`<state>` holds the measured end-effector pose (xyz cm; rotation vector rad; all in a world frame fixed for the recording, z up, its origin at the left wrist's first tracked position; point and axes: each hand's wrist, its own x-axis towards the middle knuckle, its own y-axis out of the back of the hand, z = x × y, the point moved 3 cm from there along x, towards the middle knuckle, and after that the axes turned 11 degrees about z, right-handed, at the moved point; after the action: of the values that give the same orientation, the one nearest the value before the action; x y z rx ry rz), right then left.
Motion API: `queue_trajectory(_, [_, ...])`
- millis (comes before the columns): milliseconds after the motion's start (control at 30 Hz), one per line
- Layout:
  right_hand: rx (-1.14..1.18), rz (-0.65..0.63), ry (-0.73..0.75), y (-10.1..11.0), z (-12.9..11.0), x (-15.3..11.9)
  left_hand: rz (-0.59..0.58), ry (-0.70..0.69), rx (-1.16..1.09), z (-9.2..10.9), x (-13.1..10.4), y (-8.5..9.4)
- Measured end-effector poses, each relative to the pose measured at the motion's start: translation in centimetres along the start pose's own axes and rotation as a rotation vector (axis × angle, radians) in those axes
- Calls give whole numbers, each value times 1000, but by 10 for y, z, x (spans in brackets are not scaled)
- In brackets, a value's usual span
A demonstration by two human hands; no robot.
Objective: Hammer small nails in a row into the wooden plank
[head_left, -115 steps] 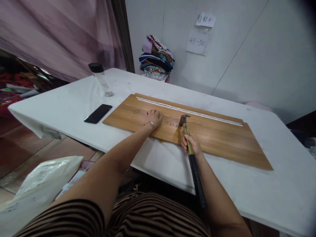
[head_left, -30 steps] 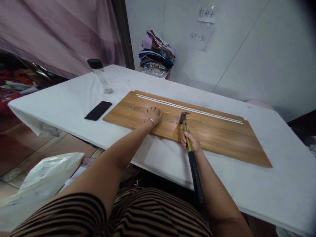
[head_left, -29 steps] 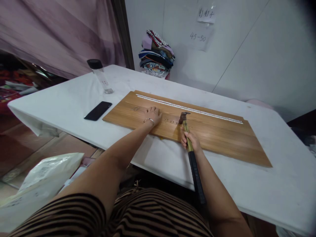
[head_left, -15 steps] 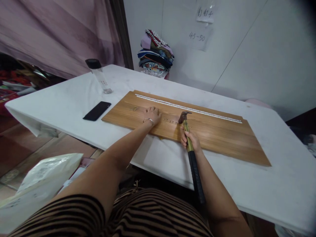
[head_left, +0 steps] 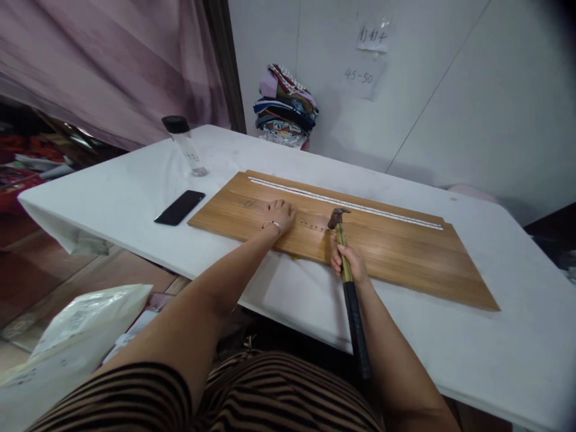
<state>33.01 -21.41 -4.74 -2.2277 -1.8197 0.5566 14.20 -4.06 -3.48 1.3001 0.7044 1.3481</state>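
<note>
My right hand (head_left: 348,261) is wrapped round the handle of a claw hammer (head_left: 345,264), high up near its rusty head. The head hangs just over a wooden board (head_left: 414,258), at the right end of a short row of nails (head_left: 312,225). Whether it touches a nail I cannot tell. Flat on the board, left of that row, lies my left hand (head_left: 279,215), fingers spread and a bracelet at the wrist. Several loose nails (head_left: 247,203) lie farther left on the wood. Two white measuring strips (head_left: 346,203) run along the board's far side.
A black phone (head_left: 180,207) and a clear bottle with a dark lid (head_left: 189,147) stand left of the board on the white-covered table (head_left: 135,174). Folded cloths (head_left: 287,108) are stacked behind the table by the wall. Plastic packages (head_left: 81,330) lie at lower left.
The whole view has shifted slightly, so everything sits a little lower. My hands, the hammer and the board keep nearly the same places relative to each other.
</note>
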Motion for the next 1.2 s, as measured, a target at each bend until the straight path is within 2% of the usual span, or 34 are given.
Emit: queue_trajectory(1200, [5, -5, -10, -4, -1, -3, 10, -3, 1, 0, -1, 1])
